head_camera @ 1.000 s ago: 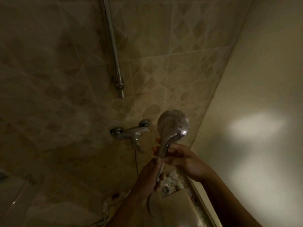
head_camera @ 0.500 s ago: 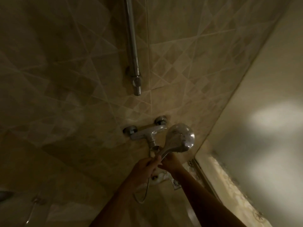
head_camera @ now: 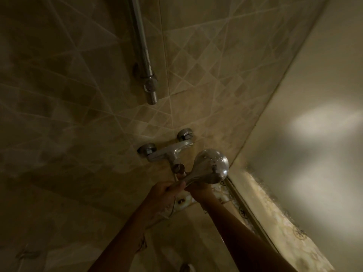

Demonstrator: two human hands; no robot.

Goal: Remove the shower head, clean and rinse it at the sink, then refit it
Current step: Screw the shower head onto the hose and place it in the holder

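Held low in front of the tiled wall (head_camera: 78, 114), just below and right of the tap (head_camera: 167, 152): shower head (head_camera: 211, 167), chrome, round face turned up and to the right. Left hand (head_camera: 163, 193) closed in a firm grip around the bottom of the handle; right hand (head_camera: 200, 190) wrapped on the handle just under the head, fingers mostly hidden behind it. Thin hose (head_camera: 172, 209) hanging below the left hand. Since half a second ago, barely any change in the hold: same two-handed clasp, head tilted the same way. Compared with a second ago, lowered and brought closer to the tap, no longer upright. Rail (head_camera: 143, 50) above, bare. Glass panel (head_camera: 294, 134) at right.
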